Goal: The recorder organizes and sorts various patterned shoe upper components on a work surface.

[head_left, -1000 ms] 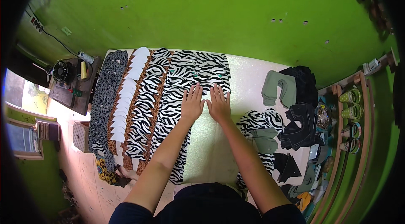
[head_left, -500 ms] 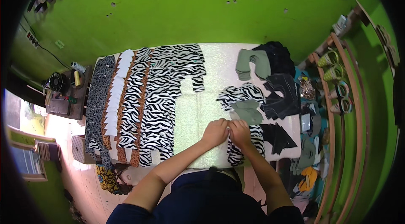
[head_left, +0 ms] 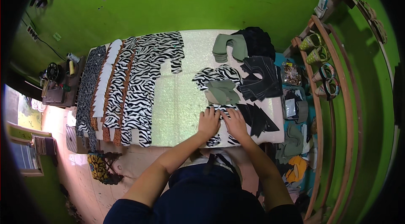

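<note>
Side by side near the table's front edge, my left hand (head_left: 209,122) and my right hand (head_left: 235,123) rest on a zebra-print fabric piece (head_left: 214,141). Fingers on both are stretched forward and somewhat apart, pressing on the cloth. Much of this piece is hidden beneath the hands. Just beyond the fingertips lie grey-green cut pieces (head_left: 223,92), partly over a curved stack of zebra-print pieces (head_left: 204,76). Black pointed pieces (head_left: 257,119) sit right beside my right hand.
Rows of overlapping zebra-print pieces (head_left: 140,84), white pieces (head_left: 100,97) and dark patterned pieces (head_left: 90,80) cover the table's left. Grey-green U-shaped pieces (head_left: 221,46) and black curved pieces (head_left: 265,82) lie right. A wooden rack (head_left: 310,93) holds sandals (head_left: 318,55). A sewing machine's handwheel (head_left: 52,71) shows left.
My hands were together with fingers pinched at the zebra-print piece; now they are apart and flattened on it. The whole view has shifted, with the table appearing farther left and up.
</note>
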Demonstrator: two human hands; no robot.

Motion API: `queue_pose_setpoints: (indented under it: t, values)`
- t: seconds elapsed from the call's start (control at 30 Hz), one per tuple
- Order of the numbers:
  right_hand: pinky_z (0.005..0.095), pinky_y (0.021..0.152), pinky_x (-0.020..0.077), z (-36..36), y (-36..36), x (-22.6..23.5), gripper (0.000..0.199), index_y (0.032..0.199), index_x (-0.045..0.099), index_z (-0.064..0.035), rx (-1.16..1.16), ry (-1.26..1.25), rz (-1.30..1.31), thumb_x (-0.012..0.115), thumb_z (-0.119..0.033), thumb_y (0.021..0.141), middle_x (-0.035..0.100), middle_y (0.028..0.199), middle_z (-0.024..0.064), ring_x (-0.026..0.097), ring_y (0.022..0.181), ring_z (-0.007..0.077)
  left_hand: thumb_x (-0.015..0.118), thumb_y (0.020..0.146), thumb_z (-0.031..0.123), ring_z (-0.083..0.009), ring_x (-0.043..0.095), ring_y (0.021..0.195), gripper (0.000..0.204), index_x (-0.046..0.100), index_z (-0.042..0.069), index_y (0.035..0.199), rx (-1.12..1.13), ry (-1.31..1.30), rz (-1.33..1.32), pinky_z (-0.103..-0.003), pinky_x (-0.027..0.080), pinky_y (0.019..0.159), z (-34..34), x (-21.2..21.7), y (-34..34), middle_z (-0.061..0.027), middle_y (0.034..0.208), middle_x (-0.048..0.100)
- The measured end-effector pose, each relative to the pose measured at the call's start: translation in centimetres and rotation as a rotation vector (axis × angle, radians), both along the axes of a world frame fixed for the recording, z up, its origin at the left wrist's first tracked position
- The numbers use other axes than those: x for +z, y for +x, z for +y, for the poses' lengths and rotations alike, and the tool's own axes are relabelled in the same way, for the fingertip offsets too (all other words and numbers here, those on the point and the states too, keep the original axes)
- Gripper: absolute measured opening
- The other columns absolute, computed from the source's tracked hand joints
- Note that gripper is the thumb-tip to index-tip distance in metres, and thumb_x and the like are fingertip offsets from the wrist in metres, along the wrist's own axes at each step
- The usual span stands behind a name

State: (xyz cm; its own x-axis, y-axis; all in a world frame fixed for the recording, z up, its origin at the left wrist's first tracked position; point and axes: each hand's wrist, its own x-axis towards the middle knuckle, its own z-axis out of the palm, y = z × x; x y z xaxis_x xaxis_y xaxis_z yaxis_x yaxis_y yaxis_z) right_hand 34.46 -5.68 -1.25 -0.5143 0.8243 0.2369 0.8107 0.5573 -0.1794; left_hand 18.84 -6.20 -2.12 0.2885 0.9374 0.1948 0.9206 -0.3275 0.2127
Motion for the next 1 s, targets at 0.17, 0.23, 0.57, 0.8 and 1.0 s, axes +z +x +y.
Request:
queue_pose_setpoints:
  t: [0.17, 0.23, 0.57, 0.8, 1.0]
  values:
    - [0.0417, 0.094, 0.0364, 1.2, -0.3, -0.8, 0.038, 0.118, 0.053, -0.0116, 0.006, 0.036, 0.028, 0.05, -0.01, 0.08, 0.051, 0.113, 0.0123, 0.047, 0.109, 0.0283, 0.063, 0.07, 0.026, -0.0251, 0.052, 0.09, 0.042, 0.052, 0.01, 0.107, 0.063, 0.059, 0.071, -0.038, 0.042, 0.072, 0.8, -0.5, 0.2, -0.0102, 0.104, 0.05]
    - [0.04, 0.092, 0.0371, 1.7, -0.3, -1.0, 0.038, 0.118, 0.053, -0.0117, -0.009, 0.071, 0.034, 0.048, -0.01, 0.08, 0.051, 0.111, 0.0104, 0.047, 0.108, 0.0262, 0.063, 0.07, 0.026, -0.025, 0.052, 0.089, 0.041, 0.052, 0.011, 0.107, 0.084, 0.066, 0.091, -0.038, 0.042, 0.072, 1.2, -0.3, 0.5, -0.0096, 0.103, 0.051]
    - [0.0389, 0.09, 0.0392, 1.3, 0.3, -0.2, 0.035, 0.111, 0.058, -0.012, 0.0, 0.032, 0.162, 0.063, -0.019, 0.078, 0.053, 0.111, 0.0103, 0.049, 0.106, 0.028, 0.065, 0.074, 0.028, -0.029, 0.056, 0.093, 0.041, 0.056, 0.01, 0.11, 0.23, -0.034, -0.079, -0.039, 0.046, 0.075, -1.2, 1.0, 0.7, -0.0125, 0.11, 0.053]
    - [0.0379, 0.093, 0.0379, 1.6, 0.8, 1.2, 0.036, 0.115, 0.059, -0.0158, 0.044, -0.057, 0.198, 0.062, -0.024, 0.08, 0.052, 0.121, 0.0102, 0.047, 0.113, 0.027, 0.061, 0.078, 0.03, -0.0323, 0.054, 0.101, 0.047, 0.053, 0.01, 0.119, 0.224, -0.041, -0.179, -0.04, 0.046, 0.082, -1.8, 1.5, 0.1, -0.0185, 0.125, 0.047]
    - [0.0398, 0.094, 0.0378, 3.6, -0.2, 2.3, 0.033, 0.111, 0.061, -0.0149, 0.1, -0.057, 0.258, 0.063, -0.026, 0.079, 0.055, 0.118, 0.0092, 0.046, 0.116, 0.0277, 0.062, 0.077, 0.03, -0.0302, 0.05, 0.109, 0.049, 0.052, 0.01, 0.121, 0.181, 0.008, -0.195, -0.042, 0.041, 0.09, -0.2, 2.7, -1.8, -0.018, 0.125, 0.047]
